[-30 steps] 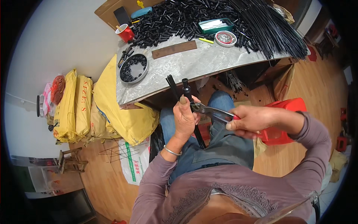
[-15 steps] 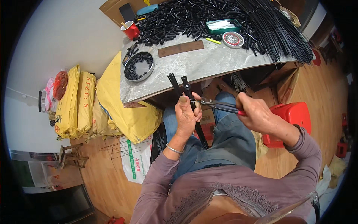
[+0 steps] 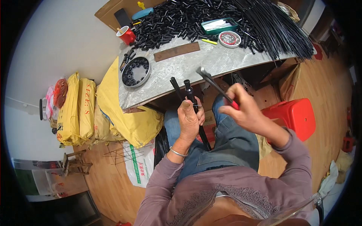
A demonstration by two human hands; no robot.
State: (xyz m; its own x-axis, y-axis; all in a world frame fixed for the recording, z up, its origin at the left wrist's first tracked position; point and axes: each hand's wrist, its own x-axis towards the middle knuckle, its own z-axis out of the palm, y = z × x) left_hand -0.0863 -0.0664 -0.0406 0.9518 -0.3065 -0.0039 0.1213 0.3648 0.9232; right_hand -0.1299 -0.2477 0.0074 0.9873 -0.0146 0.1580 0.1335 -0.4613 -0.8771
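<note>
Work surface: a grey table (image 3: 211, 64) stands on the far side of the seated person, its near edge just beyond the knees. At its far end lies a large heap of short black tube pieces (image 3: 177, 22), with a fan of long black rods (image 3: 279, 26) spreading to the right and overhanging the right edge. Among them sit a green tray (image 3: 218, 25) and a small round dish (image 3: 229, 38). A red cup (image 3: 126, 35) stands at the far left corner. A round tin of black ring parts (image 3: 135, 71) rests at the left edge, and a flat brown strip (image 3: 176, 51) lies just to the right of it. Yellow sacks (image 3: 81, 109) are stacked on the floor to the left of the table; a red stool (image 3: 296, 116) stands to the right of the person's legs.

Nothing stands between the hands and the table edge.

Left hand (image 3: 189, 119): closed fully around a pair of black rods (image 3: 186, 94), held near upright over the lap; their upper ends rise beyond the fist towards the table edge, and the lower part runs down past the knee.

Right hand (image 3: 243, 109): closed around the red handle of a pair of pliers (image 3: 215, 83). The metal nose points far and left, raised clear of the rods and just to their right. Whether the nose is parted cannot be told.
</note>
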